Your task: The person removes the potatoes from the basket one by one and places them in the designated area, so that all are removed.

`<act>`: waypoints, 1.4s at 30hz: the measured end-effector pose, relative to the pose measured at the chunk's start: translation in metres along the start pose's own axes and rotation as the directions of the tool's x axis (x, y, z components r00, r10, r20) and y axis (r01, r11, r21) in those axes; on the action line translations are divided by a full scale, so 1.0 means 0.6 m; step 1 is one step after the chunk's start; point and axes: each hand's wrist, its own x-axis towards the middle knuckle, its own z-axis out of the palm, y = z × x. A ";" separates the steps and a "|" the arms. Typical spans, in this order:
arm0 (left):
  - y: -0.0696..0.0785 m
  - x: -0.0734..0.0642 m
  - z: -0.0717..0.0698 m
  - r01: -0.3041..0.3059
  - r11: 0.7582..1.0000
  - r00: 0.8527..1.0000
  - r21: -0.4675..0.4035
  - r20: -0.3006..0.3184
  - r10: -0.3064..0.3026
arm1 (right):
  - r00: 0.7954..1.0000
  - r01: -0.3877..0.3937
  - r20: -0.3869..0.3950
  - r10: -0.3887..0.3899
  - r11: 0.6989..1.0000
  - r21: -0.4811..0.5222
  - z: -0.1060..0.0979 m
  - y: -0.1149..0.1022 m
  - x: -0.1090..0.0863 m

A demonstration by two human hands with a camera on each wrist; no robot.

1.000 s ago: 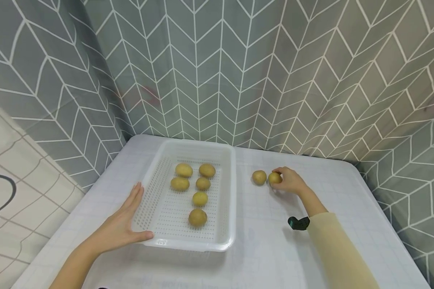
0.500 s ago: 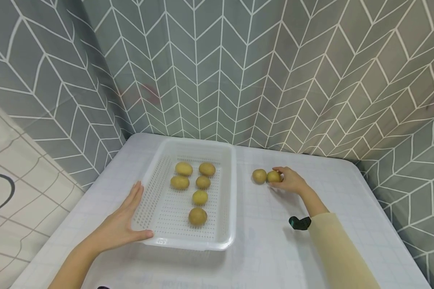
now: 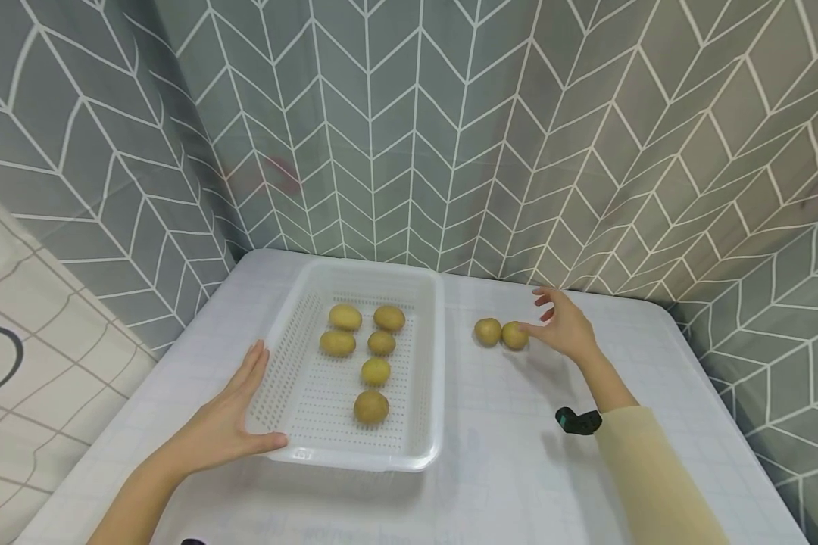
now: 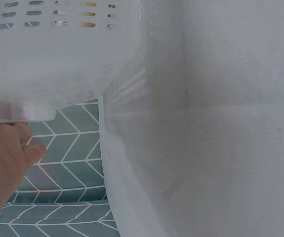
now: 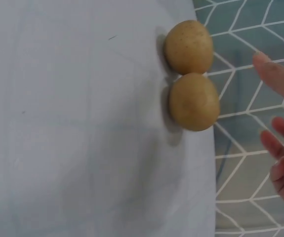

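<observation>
My left hand (image 3: 216,425) lies along the left side of a white perforated plastic basket (image 3: 433,378). Its fingers are straight and its thumb reaches the near rim. In the left wrist view, part of that hand (image 4: 3,165) shows just under the basket's rim (image 4: 38,111). Several potatoes (image 3: 371,407) lie in the basket. Right of it, two potatoes touch each other on the table: one potato (image 3: 488,331) to the left, another potato (image 3: 514,336) to the right. My right hand (image 3: 567,327) is beside the right one, fingers parted, holding nothing. The right wrist view shows both potatoes (image 5: 194,102) apart from its fingers.
The table (image 3: 491,469) has a white cloth. A grey curtain (image 3: 416,136) with white chevron lines hangs behind its far edge. A small black device (image 3: 578,421) is on my right wrist, by the cream sleeve (image 3: 654,477).
My right hand moved the potato left against the other one, then let go and drew back to the right, fingers spreading. The left hand and basket have hardly moved.
</observation>
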 end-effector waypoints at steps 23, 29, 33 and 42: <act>0.001 0.000 0.000 -0.011 1.000 1.000 -0.001 -0.002 0.011 | 0.950 0.295 -0.114 -0.290 0.955 0.031 -0.031 -0.106 0.022; 0.002 0.000 0.000 -0.012 1.000 1.000 0.005 -0.003 0.012 | 0.925 0.368 -0.124 -0.360 0.929 0.046 -0.036 -0.131 0.029; 0.002 0.000 0.000 -0.012 1.000 1.000 0.002 -0.001 0.012 | 0.908 0.409 -0.125 -0.399 0.910 0.067 -0.036 -0.151 0.033; -0.001 0.000 0.002 -0.010 1.000 1.000 -0.005 -0.004 0.010 | 0.916 0.401 -0.064 -0.396 0.904 0.146 -0.035 -0.190 0.036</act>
